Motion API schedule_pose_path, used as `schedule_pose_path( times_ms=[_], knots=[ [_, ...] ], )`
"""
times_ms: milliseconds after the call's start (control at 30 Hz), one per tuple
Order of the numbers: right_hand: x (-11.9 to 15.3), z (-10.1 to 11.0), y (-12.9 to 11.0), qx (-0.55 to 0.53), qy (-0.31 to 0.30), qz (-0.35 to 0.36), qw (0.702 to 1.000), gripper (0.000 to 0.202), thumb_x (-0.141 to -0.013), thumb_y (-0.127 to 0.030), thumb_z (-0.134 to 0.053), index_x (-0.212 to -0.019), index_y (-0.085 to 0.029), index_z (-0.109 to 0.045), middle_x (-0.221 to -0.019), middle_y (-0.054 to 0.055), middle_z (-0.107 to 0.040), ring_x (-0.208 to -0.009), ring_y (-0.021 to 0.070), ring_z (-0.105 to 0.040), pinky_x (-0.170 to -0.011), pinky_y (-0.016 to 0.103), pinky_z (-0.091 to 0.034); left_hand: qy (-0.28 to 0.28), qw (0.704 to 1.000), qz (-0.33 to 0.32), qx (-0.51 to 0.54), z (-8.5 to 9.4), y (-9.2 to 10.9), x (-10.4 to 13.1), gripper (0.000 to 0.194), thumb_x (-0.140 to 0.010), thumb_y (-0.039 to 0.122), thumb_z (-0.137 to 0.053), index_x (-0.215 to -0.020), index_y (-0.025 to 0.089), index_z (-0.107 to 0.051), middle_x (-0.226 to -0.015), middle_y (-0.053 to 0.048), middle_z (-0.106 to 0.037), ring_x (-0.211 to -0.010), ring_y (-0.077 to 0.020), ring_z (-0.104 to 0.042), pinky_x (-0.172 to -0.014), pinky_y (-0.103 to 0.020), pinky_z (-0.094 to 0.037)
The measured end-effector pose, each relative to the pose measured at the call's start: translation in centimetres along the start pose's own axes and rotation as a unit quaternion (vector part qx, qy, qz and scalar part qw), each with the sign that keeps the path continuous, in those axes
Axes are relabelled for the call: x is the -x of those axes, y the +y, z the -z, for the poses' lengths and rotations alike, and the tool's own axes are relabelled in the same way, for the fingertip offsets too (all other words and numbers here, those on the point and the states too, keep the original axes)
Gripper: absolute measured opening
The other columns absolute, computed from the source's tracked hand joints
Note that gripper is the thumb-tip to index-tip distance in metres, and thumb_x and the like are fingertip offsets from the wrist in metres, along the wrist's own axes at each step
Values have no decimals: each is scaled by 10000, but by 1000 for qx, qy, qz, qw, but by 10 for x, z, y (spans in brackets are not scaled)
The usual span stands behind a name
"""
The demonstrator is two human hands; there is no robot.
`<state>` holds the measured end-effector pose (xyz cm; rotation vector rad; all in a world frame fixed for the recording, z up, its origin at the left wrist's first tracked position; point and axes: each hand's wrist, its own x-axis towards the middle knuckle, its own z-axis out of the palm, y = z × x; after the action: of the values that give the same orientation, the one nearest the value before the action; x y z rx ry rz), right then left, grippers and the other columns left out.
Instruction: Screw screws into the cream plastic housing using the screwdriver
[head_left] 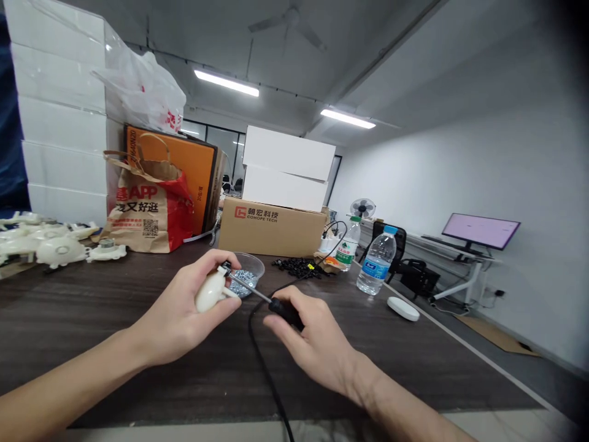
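- Fingers of the left hand [184,319] wrap a rounded cream plastic part [210,293], held up above the dark wooden table [92,344].
- Right hand [313,344] grips the black handle of a screwdriver [276,305]; its thin metal shaft slants up and left, with the tip at the top of the plastic part.
- Black cable [262,362] runs from under the right hand down toward the near table edge.
- Just behind the left hand sits a clear plastic cup [251,270] holding small silvery pieces, probably screws.
- To the right of the cup lies a heap of small black parts [299,267].
- Further right stand two water bottles, one with a blue label [376,260] and one with a green label [347,245]; a flat white disc [403,308] lies near the table's right edge.
- At the back are a cardboard box [271,228] with white boxes [285,169] stacked on it, and a brown paper bag [147,212].
- More cream plastic parts [55,242] lie at the far left.
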<state>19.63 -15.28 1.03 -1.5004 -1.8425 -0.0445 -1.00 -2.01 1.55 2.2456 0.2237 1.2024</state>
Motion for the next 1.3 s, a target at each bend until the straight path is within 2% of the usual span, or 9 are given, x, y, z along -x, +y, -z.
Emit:
schedule_pose_path(
  times_ms=[200, 333, 433, 567, 767, 900, 1033, 1200, 1300],
  knots=[
    [5, 0, 1, 264, 110, 144, 947, 308, -1054, -308, -452, -1084, -101, -678, -773, 92, -663, -673, 192, -564, -639, 304, -380, -3, 999, -37, -33, 0, -2, 2, 265, -880, 261, -659, -1110, 258, -527, -774, 31, -608, -555, -116, -531, -523, -199, -439],
    [5, 1, 1, -93, -75, 10, 993, 431, -1043, -448, -417, -1001, -119, -693, -626, -10, -502, -530, 126, -435, -538, 261, -350, -1, 980, -169, -108, 7, 0, 4, 290, -834, 154, -650, -1078, 249, -525, -857, 2, -596, -652, -138, -564, -623, -228, -480],
    [3, 0, 0, -329, -245, -104, 906, 549, -1008, -577, -393, -1031, -120, -696, -511, -91, -311, -411, 95, -239, -408, 231, -240, 4, 975, -191, -117, 8, 1, 4, 283, -843, 160, -640, -1080, 259, -521, -882, -7, -603, -694, -152, -584, -648, -235, -491],
    [1, -1, -3, -72, -35, -39, 996, 315, -1006, -440, -531, -1000, -164, -684, -695, -5, -585, -600, 134, -501, -583, 253, -388, 32, 995, -62, -66, 0, -5, 2, 255, -886, 306, -664, -1100, 286, -528, -792, 28, -614, -550, -128, -553, -515, -203, -456],
    [6, 1, -1, 292, 102, 133, 942, 375, -1071, -364, -408, -990, -119, -680, -759, 90, -663, -667, 183, -530, -625, 303, -360, 7, 1000, 3, -20, -7, -6, 2, 247, -898, 349, -652, -1105, 290, -530, -743, 39, -614, -550, -140, -564, -497, -200, -458],
    [11, 0, -3, 14, -9, 33, 999, 532, -1048, -539, -356, -905, -141, -679, -623, 14, -523, -546, 140, -430, -541, 269, -338, 10, 988, -127, -86, 0, 2, 6, 257, -873, 226, -645, -1088, 270, -512, -810, 21, -597, -602, -133, -563, -578, -218, -471],
    [8, -2, -5, -224, -203, -74, 950, 678, -1016, -662, -257, -829, -154, -665, -460, -97, -281, -369, 94, -218, -393, 232, -261, 27, 978, -188, -86, 4, 5, 8, 279, -848, 151, -622, -1082, 255, -510, -900, -12, -599, -754, -166, -609, -697, -257, -498],
    [5, 2, -5, 41, 32, -9, 999, 211, -976, -359, -577, -954, -166, -657, -731, 25, -642, -615, 141, -533, -593, 258, -383, -4, 999, -31, -9, -2, -1, 4, 244, -894, 262, -640, -1104, 268, -517, -752, 39, -577, -563, -116, -527, -528, -200, -440],
    [7, 4, -2, 242, 104, 130, 956, 170, -1001, -253, -540, -1020, -136, -662, -777, 74, -682, -660, 174, -566, -629, 294, -365, -7, 1000, 9, 27, -4, -3, 3, 264, -898, 296, -646, -1126, 277, -515, -817, 29, -593, -607, -116, -543, -538, -193, -442]
  ],
)
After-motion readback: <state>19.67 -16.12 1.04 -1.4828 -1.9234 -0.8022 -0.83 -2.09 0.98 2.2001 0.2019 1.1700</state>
